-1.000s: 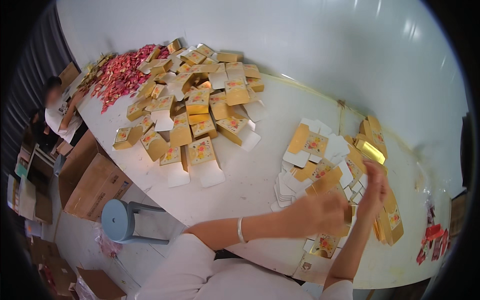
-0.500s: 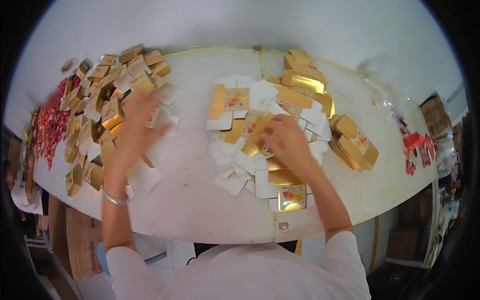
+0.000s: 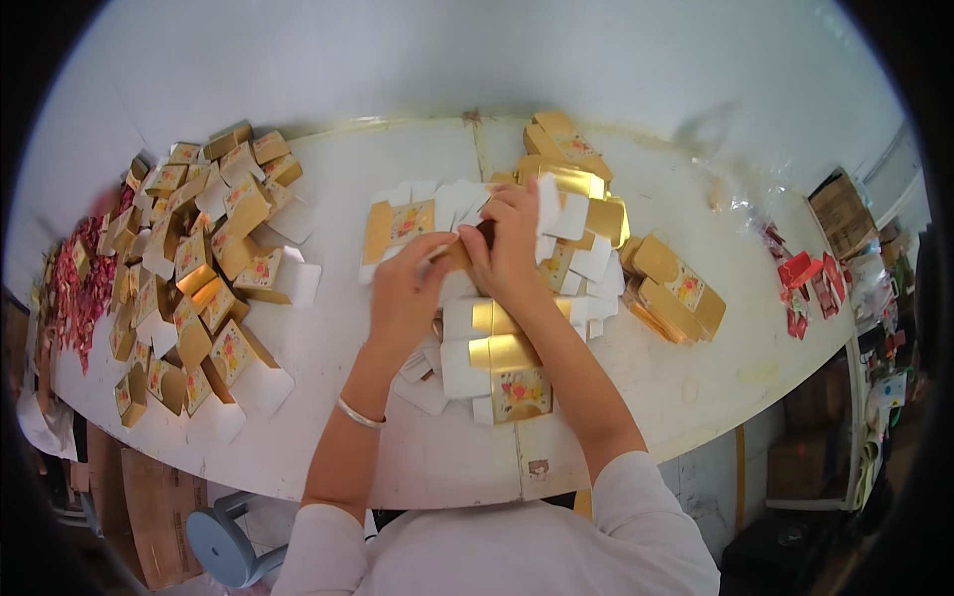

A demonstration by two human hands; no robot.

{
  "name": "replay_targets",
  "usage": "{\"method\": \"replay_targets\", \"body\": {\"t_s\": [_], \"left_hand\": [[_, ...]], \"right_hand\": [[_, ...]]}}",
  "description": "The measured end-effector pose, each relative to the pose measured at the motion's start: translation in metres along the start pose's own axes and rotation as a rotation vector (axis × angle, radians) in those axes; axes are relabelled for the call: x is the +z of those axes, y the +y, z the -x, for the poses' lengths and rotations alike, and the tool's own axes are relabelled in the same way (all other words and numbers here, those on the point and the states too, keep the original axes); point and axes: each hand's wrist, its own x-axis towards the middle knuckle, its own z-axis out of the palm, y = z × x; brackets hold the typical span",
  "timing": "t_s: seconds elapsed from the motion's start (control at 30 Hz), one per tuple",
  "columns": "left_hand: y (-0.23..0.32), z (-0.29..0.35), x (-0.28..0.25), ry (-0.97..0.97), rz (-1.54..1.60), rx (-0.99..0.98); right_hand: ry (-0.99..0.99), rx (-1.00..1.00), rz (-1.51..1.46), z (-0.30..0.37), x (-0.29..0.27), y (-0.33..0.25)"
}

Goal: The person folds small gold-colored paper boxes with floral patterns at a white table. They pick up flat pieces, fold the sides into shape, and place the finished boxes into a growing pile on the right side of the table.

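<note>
— Gold-and-white flat cardboard box blank [image 3: 459,250]: we see it pinched between both hands above the middle of the white table [image 3: 338,179]; do we agree?

— We do; our left hand [image 3: 407,288] pinches its near edge, our right hand [image 3: 512,243] closes over its far side; a pile of flat gold blanks [image 3: 497,348] lies just beneath; folded gold cartons [image 3: 199,268] spread to the left; red packets [image 3: 79,288] lie at the far left edge.
</note>
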Motion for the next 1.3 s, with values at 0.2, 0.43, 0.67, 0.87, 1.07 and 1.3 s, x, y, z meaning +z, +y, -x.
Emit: {"method": "replay_targets", "body": {"t_s": [0.2, 0.43, 0.67, 0.87, 1.07, 1.3], "left_hand": [[0.007, -0.001, -0.025, 0.477, 0.309, 0.17], [0.018, 0.012, -0.018, 0.333, 0.157, 0.16], [0.038, 0.019, 0.016, 0.249, -0.513, 0.338], [0.032, 0.015, 0.003, 0.099, 0.346, 0.139], [0.027, 0.019, -0.002, -0.091, 0.236, 0.384], [0.031, 0.022, -0.015, -0.095, 0.355, 0.117]], "right_hand": [[0.08, 0.195, -0.182, -0.036, -0.047, -0.025], [-0.122, 0.426, -0.342, -0.039, -0.05, -0.033], [-0.172, 0.126, -0.04, -0.043, -0.05, -0.069], [0.297, 0.171, -0.2, -0.053, -0.066, -0.064], [0.013, 1.341, -1.388, -0.049, -0.062, -0.066], [-0.111, 1.127, -1.469, -0.045, -0.058, -0.067]]}}
